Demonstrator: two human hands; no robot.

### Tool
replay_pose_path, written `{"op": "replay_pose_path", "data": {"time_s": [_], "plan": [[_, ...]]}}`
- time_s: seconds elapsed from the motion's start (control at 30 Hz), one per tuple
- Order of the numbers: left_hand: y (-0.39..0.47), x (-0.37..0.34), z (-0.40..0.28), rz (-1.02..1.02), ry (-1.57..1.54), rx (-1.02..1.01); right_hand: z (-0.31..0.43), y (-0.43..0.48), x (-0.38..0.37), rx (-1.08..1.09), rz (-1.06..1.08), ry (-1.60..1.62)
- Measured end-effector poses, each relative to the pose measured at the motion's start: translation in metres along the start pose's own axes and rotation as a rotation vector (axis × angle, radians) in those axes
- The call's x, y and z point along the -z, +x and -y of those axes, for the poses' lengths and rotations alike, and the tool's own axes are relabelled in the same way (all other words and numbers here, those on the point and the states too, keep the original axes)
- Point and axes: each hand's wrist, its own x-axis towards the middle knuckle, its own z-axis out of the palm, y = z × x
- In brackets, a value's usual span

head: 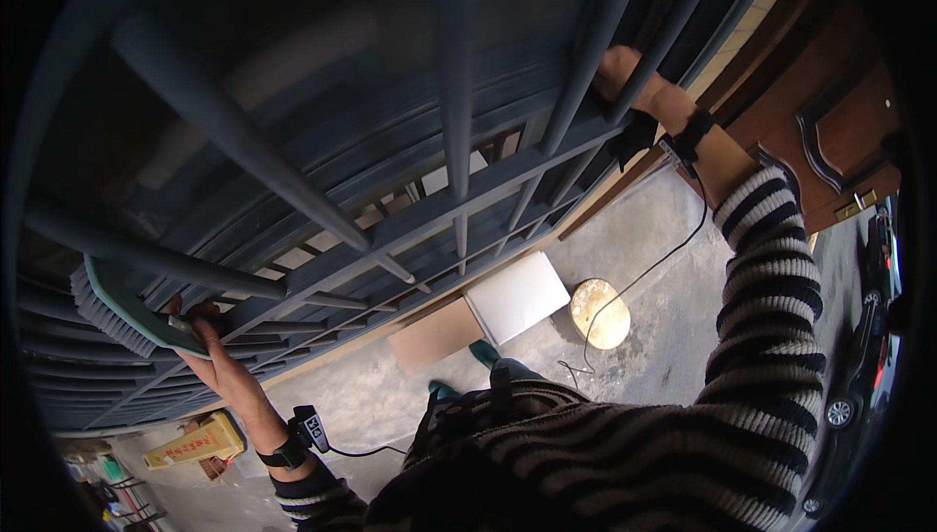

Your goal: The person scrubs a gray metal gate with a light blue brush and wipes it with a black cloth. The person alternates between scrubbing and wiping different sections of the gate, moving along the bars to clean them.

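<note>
A teal scrubbing brush (132, 312) with pale bristles is in my left hand (219, 363), at the left end of a dark metal window grille (410, 224). The bristles face outward to the left, and a bar passes close beside the hand. My right hand (622, 71) reaches between two upright bars (585, 56) at the far right of the grille. Its fingers are partly hidden behind a bar and blurred, so what it holds, if anything, cannot be told. Something black and cloth-like (637, 140) hangs just below that wrist.
Below stand a white box (518, 298), a flat brown board (435, 334) and a round stool or lid (600, 314) crossed by a cable (651, 265). A brown panelled door (827, 122) is at right, parked cars (864, 363) beyond. A yellow box (194, 442) lies lower left.
</note>
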Motion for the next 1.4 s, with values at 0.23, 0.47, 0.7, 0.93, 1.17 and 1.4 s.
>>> {"op": "replay_pose_path", "data": {"time_s": [0.23,0.47,0.7,0.93,1.17,1.4], "plan": [[-0.003,-0.003,-0.006,-0.012,-0.003,0.019,0.018,0.022,0.006,0.057,-0.020,0.302],[0.000,-0.002,-0.007,-0.043,-0.024,0.024,0.024,0.034,0.007,0.035,0.103,0.797],[-0.001,-0.002,-0.006,-0.057,-0.042,0.044,0.029,0.050,0.002,0.098,0.396,0.965],[-0.001,-0.002,-0.005,-0.047,-0.035,0.028,0.035,0.066,-0.011,0.203,0.606,1.279],[0.000,-0.003,-0.004,-0.044,-0.063,0.041,0.047,0.067,-0.020,0.307,0.448,1.320],[0.000,0.001,-0.003,-0.032,-0.026,0.027,0.022,0.007,0.023,-0.337,-0.291,1.177]]}}
